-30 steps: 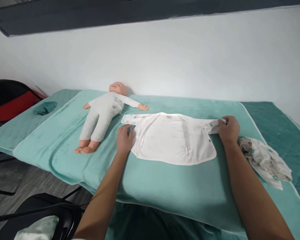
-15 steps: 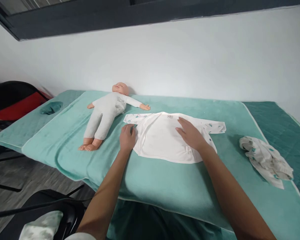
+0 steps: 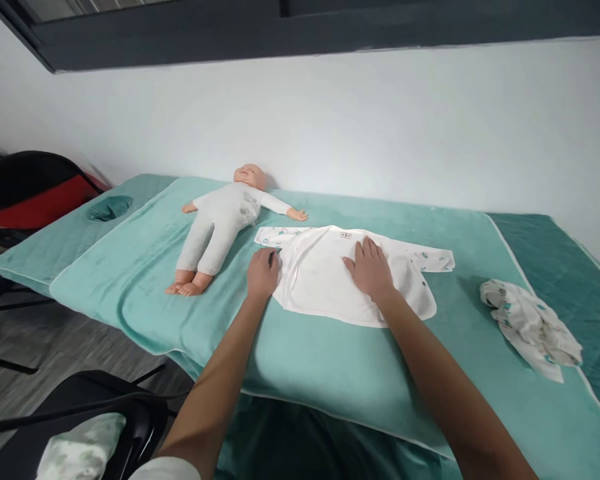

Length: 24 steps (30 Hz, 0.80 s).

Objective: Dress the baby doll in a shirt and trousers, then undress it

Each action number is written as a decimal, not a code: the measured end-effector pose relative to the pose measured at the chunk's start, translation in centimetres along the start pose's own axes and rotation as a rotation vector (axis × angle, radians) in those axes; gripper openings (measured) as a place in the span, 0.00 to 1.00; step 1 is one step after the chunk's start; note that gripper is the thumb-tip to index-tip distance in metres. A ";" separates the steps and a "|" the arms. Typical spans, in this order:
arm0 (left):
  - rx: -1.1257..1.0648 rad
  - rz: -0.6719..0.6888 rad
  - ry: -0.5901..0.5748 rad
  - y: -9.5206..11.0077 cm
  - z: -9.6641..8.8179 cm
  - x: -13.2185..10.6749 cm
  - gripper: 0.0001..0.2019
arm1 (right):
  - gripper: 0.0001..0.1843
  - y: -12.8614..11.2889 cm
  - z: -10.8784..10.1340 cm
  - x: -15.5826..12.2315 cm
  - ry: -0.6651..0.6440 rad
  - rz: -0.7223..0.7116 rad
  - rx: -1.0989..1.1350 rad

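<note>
A white long-sleeved baby shirt (image 3: 325,280) lies spread flat, with small prints on its sleeves and a little label at the neck. At its left side edge, my left hand (image 3: 263,272) is closed, fingers bent together on the fabric just below the left sleeve. My right hand (image 3: 373,267) rests palm down on the right half of the front, its fingers stretched out and thumb apart. Left of the shirt a baby doll (image 3: 225,213) in a white cloth body lies on its back, one arm reaching toward the left sleeve.
A green cover (image 3: 320,373) is spread over the bed, which has a face hole (image 3: 110,208) at the left end. Crumpled printed clothing (image 3: 533,327) lies on the right. A black chair (image 3: 145,407) holding a folded cloth (image 3: 83,447) stands front left. The white wall (image 3: 330,127) runs behind.
My right hand has moved left across the shirt and now lies flatter on its front. The fabric beneath it looks smoother at the lower right. My left hand stays at the side edge.
</note>
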<state>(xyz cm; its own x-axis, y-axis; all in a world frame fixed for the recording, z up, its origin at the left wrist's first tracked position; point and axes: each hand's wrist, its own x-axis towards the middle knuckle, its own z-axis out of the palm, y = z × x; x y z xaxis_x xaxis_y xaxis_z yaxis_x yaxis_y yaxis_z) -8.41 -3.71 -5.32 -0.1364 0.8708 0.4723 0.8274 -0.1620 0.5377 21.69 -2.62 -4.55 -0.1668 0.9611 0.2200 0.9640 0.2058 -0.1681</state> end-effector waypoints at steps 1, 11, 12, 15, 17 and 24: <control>-0.002 0.002 -0.004 0.0 0.0 0.0 0.13 | 0.39 0.0 -0.1 -0.1 -0.003 -0.012 -0.011; 0.044 -0.006 -0.106 0.0 0.1 0.2 0.11 | 0.36 -1.3 -0.5 -1.8 -0.042 -0.098 -0.053; 0.045 -0.007 -0.112 0.0 0.1 0.1 0.11 | 0.36 -1.5 -0.5 -2.1 -0.032 -0.106 -0.054; -0.005 0.015 -0.123 0.0 0.0 -0.1 0.07 | 0.36 -2.4 -0.3 -3.1 0.011 -0.131 -0.067; -0.036 0.002 -0.112 0.0 -0.2 -0.4 0.06 | 0.36 -2.9 -0.3 -3.6 0.030 -0.143 -0.076; -0.084 -0.011 0.067 0.0 -0.8 -0.6 0.11 | 0.37 -4.9 -0.6 -5.1 -0.030 -0.145 -0.087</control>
<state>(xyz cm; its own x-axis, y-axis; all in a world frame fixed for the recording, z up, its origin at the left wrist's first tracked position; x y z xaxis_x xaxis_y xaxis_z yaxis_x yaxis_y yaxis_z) -8.73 -4.61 -5.07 -0.1833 0.8402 0.5104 0.7775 -0.1938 0.5983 17.91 -8.67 -4.27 -0.3103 0.9278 0.2072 0.9434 0.3274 -0.0528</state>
